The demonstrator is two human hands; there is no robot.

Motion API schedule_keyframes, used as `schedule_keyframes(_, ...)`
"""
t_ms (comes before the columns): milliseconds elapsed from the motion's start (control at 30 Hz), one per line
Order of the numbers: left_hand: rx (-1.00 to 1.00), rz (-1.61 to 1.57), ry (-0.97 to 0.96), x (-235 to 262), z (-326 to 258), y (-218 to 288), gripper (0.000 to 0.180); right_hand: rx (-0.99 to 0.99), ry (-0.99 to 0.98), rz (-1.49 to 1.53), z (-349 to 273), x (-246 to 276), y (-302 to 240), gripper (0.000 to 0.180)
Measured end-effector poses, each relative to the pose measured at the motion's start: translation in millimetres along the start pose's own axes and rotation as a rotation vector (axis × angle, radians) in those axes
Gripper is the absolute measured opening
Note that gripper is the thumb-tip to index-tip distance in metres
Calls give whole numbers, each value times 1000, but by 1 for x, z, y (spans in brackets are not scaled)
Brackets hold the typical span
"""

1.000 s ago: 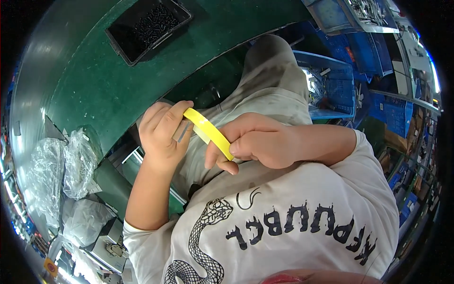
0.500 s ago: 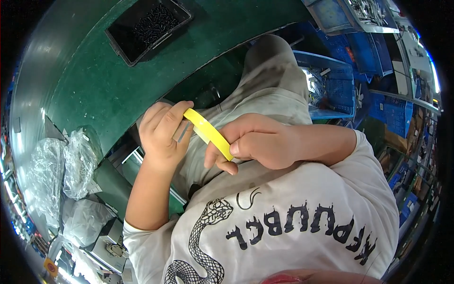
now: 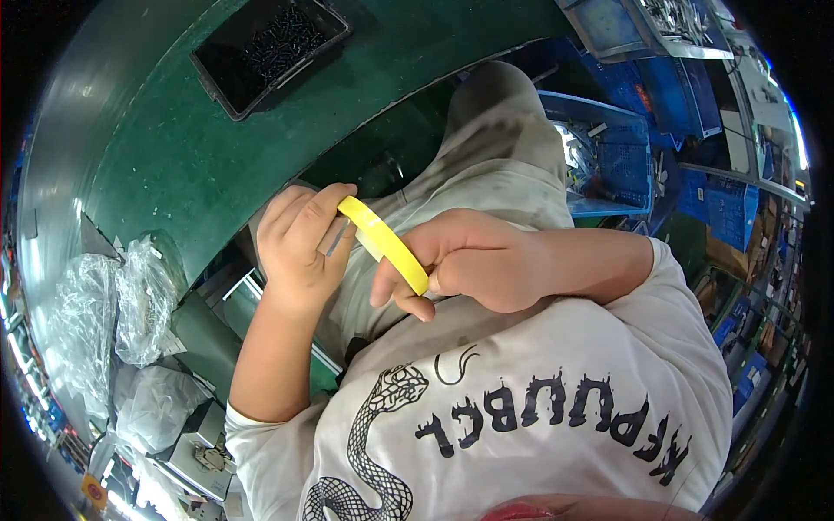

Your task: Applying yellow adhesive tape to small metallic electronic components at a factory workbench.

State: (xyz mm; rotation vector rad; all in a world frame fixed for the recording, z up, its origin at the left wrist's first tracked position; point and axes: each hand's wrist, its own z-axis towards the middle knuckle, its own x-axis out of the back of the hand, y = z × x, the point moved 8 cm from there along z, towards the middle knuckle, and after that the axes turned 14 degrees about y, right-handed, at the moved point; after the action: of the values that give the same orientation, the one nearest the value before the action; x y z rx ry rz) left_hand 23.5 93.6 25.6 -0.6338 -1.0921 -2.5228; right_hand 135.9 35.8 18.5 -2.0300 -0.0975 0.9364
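Observation:
A roll of bright yellow tape is held between my two hands in front of my lap. My left hand is closed at its far left end, with the fingertips on the rim. A thin grey strip, perhaps metal, sticks out from between the fingers of this hand. At the near right end of the roll, my right hand is closed around it, some fingers passing through or under the ring and the thumb close to the edge. What the right fingertips do behind the tape is partly hidden.
On the green table stands a black bin of small dark parts. Clear plastic bags lie at the left. To the right are a blue crate holding metal pieces and a grey tray of parts.
My right thumb has drawn back slightly along the edge of the tape roll, and the right fingers have shifted a little left. My left hand looks almost still.

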Motion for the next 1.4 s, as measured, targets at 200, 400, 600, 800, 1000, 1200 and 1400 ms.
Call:
schedule_keyframes(200,24,-14,-23,-2,-2,0,41,-17,3,-33,-2,0,-1,37)
schedule_keyframes(400,9,-8,-27,-3,-2,1,40,-141,69,-45,-3,3,5,37)
schedule_keyframes(600,-6,6,-4,-1,-2,-1,40,-53,96,-64,-1,6,-3,33)
schedule_keyframes(800,-4,-4,-6,0,-1,0,42,-24,69,-54,-2,5,-1,33)
schedule_keyframes(1000,-5,0,3,1,-3,-1,44,12,53,-84,-2,3,-4,33)
schedule_keyframes(1200,-15,-3,9,2,-2,0,42,-2,60,-93,-1,1,-5,33)
schedule_keyframes(1400,29,-2,4,1,-2,-3,40,9,58,-99,0,0,-5,35)
